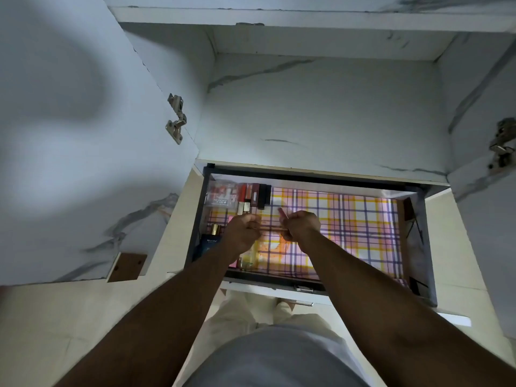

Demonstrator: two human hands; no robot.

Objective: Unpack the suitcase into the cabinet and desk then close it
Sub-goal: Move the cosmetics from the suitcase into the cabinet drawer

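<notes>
Both my hands hover over an open drawer (413,275) lined with pink, yellow and purple plaid paper. My left hand (243,230) is curled into a fist, and a thin stick-like item seems pinched in it. My right hand (301,224) grips a small pinkish tube (282,213) that pokes out above the fist. Several lipsticks and small boxes (252,195) stand in a row at the drawer's back left. A dark blue perfume bottle (210,243) with a gold cap lies at the left side. The suitcase is out of view.
Above the drawer is an open white marble-pattern cabinet compartment (321,113). Its left door (69,135) and right door (491,191) swing open on metal hinges. Pale floor tiles (55,317) lie below left. My legs stand right before the drawer front.
</notes>
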